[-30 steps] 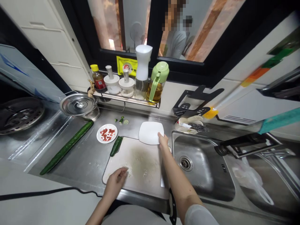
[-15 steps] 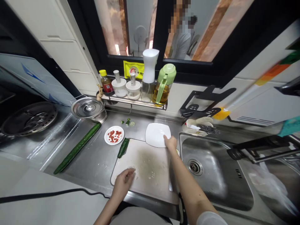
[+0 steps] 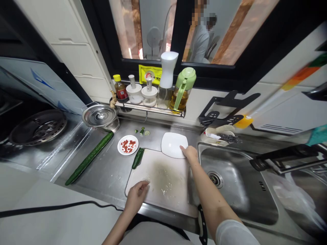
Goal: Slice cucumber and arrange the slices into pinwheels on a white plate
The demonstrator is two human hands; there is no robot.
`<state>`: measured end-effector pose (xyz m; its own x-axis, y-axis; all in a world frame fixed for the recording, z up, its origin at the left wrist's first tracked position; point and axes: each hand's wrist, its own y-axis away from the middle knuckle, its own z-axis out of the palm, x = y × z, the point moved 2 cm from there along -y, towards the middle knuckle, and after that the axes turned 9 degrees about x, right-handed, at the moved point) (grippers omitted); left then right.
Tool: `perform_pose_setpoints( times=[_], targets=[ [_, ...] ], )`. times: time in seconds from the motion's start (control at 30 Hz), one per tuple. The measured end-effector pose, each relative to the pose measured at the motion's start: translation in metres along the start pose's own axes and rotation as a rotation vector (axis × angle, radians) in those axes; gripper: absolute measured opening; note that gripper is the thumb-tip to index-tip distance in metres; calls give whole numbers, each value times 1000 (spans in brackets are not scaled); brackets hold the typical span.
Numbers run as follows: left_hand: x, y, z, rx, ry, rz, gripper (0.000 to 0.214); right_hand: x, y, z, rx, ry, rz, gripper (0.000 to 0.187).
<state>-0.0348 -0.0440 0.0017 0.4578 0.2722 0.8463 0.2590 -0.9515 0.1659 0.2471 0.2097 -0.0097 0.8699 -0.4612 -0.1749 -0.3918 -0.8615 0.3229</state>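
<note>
My right hand (image 3: 190, 153) grips the near right edge of a white square plate (image 3: 172, 144) that lies just beyond the cutting board. My left hand (image 3: 136, 195) rests on the near left part of the white cutting board (image 3: 163, 180), fingers curled together over small pale bits there. A short green cucumber piece (image 3: 138, 158) lies at the board's far left corner.
A small plate of red chilli pieces (image 3: 128, 145) and a long cucumber (image 3: 89, 158) lie left of the board. A steel pot (image 3: 100, 117) and a rack of condiment bottles (image 3: 153, 93) stand at the back. The sink (image 3: 230, 180) is to the right. A knife handle (image 3: 201, 228) pokes out near the counter edge.
The view has shifted, so everything sits a little further right in the picture. My right hand stays at the plate's edge; my left hand stays on the board.
</note>
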Motion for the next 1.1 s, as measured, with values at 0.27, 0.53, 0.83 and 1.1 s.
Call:
perform_pose_setpoints(
  times=[0.27, 0.53, 0.83, 1.1],
  targets=[
    [2, 3, -8, 13, 6, 26, 28, -8, 19, -21, 81, -5, 5, 65],
    [5, -3, -5, 254, -54, 36, 32, 54, 103, -27, 198, -136, -139, 45],
    [30, -40, 13, 516, -267, 78, 38, 142, 207, 16, 119, -22, -83, 36],
    [28, -80, 2, 535, -483, 21, 50, 142, 228, 13, 135, 36, -33, 40]
  ],
)
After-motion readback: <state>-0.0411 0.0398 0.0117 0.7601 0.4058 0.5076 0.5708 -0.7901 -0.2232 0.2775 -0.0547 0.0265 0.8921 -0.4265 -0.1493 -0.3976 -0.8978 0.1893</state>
